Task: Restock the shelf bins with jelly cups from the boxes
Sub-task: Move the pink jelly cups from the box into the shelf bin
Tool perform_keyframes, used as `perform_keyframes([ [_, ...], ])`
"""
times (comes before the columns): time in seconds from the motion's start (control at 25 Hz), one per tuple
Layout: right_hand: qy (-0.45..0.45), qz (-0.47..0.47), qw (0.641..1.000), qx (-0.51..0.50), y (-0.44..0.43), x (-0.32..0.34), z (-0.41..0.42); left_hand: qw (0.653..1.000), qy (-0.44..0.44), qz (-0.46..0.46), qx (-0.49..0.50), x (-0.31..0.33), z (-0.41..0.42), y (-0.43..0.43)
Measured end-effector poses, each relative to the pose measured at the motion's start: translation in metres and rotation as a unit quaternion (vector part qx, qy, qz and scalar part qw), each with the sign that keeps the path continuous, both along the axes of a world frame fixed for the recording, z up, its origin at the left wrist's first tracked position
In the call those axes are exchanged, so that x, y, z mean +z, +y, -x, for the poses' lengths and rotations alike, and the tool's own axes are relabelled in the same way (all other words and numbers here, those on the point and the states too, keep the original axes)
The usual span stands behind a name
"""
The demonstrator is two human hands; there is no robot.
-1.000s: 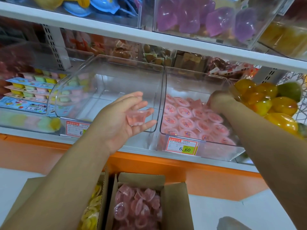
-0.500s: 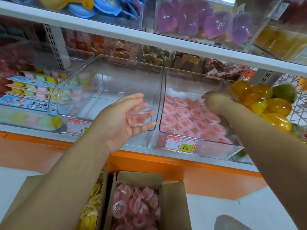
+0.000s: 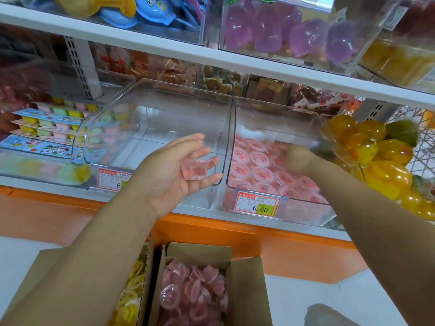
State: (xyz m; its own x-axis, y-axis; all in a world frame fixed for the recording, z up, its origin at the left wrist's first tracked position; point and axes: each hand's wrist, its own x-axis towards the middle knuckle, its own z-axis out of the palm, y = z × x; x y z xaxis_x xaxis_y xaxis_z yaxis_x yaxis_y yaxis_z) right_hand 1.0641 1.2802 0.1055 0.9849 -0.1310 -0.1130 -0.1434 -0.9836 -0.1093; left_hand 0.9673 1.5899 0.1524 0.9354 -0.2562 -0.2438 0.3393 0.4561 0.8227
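Shop shelf [image 3: 193, 211]: left hand [image 3: 169, 175] cradles a pink jelly cup [image 3: 196, 169]; right hand [image 3: 299, 158], blurred inside the bin [image 3: 270, 118], grip unclear.

right price tag [image 3: 256, 204], front of pink jelly-cup bin [image 3: 303, 214]: reads "6.60"; small print illegible. left price tag [image 3: 111, 180], clear bin [image 3: 150, 107]: only "6" readable.
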Motion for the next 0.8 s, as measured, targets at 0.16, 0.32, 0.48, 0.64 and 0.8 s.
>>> perform_keyframes([
  [0.16, 0.048, 0.028, 0.998, 0.031, -0.009, -0.007, 0.01, 1.0, 0.01, 0.018, -0.008, 0.003, 0.003, -0.001],
  [0.32, -0.153, -0.151, 0.975, -0.064, 0.014, 0.027, 0.033, 0.997, 0.021, 0.064, -0.044, 0.007, 0.008, -0.002],
  [0.48, -0.134, -0.462, 0.874, -0.069, 0.072, 0.074, 0.089, 0.992, -0.029, 0.088, -0.083, 0.012, 0.017, -0.007],
  [0.64, 0.043, -0.529, 0.847, 0.03, 0.128, 0.083, 0.126, 0.986, -0.119, 0.063, -0.095, 0.016, 0.026, -0.02],
  [0.8, -0.048, -0.606, 0.794, -0.023, 0.109, 0.086, 0.103, 0.988, -0.116, 0.07, -0.07, 0.013, 0.017, -0.017],
])
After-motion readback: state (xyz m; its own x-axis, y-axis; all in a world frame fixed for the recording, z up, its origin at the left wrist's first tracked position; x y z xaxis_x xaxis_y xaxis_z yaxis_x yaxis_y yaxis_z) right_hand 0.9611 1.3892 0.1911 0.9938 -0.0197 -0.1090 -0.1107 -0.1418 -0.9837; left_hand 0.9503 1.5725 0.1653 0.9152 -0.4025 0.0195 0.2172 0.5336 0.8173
